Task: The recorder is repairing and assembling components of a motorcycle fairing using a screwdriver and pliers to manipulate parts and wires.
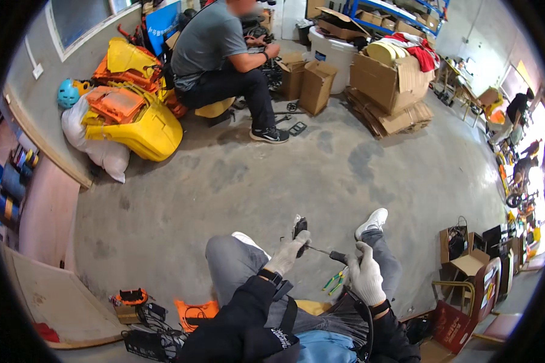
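Observation:
Both my hands wear light grey work gloves. My left hand (287, 253) grips a small black part (300, 228) held up above my knees. My right hand (364, 275) is closed around the dark handle of a screwdriver (328, 252), whose thin shaft points left into the black part. I am seated, with my grey-trousered legs and white shoes (372, 221) stretched out over the concrete floor. A pair of pliers with green and yellow handles (335, 282) lies on my right thigh, just under my hands.
Another person in a grey shirt (221, 54) sits at the back working on something. Yellow and orange plastic shells (130, 106) are piled at the left. Cardboard boxes (384, 81) stand behind. Tools and an orange item (194, 311) lie by my left side; boxes (466, 260) at right.

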The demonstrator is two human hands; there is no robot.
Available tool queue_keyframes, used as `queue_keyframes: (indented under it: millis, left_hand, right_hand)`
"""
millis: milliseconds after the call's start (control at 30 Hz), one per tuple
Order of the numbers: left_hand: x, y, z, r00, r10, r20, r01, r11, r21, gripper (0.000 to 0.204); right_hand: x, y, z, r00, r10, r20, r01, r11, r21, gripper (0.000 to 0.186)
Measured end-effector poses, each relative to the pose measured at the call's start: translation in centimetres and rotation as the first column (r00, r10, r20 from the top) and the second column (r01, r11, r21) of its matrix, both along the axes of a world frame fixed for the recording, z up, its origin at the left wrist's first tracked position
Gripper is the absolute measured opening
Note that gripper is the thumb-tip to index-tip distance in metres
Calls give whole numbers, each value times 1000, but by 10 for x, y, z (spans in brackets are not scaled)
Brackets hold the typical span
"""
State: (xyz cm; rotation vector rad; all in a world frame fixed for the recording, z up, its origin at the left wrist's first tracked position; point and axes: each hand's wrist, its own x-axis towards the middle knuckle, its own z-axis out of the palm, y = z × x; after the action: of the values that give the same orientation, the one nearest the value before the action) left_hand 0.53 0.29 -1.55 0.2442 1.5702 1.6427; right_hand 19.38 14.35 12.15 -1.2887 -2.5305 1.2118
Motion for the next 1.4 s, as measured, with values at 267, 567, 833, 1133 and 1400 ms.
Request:
queue_keyframes:
  millis: [267, 567, 833, 1133, 1400]
  left_hand:
    - [0, 4, -7, 953, 96, 289, -149, 974, 169, 67]
    - [1, 3, 2, 956, 128, 265, -167, 977, 131, 76]
    - [-1, 2, -4, 959, 83, 270, -111, 990, 91, 77]
    - [-2, 3, 16, 970, 115, 212, -133, 989, 70, 65]
    - [-1, 4, 9, 942, 123, 312, -189, 964, 189, 66]
  right_hand:
    - [4, 1, 5, 985, 122, -124, -114, 991, 71, 55]
    - [7, -8, 7, 952, 266, -153, -225, 944, 241, 57]
    - [5, -11, 13, 997, 47, 57, -51, 997, 64, 52]
    - [8, -9, 2, 997, 73, -6, -72, 994, 79, 43]
    - [12, -9, 6, 941, 314, -127, -262, 913, 314, 48]
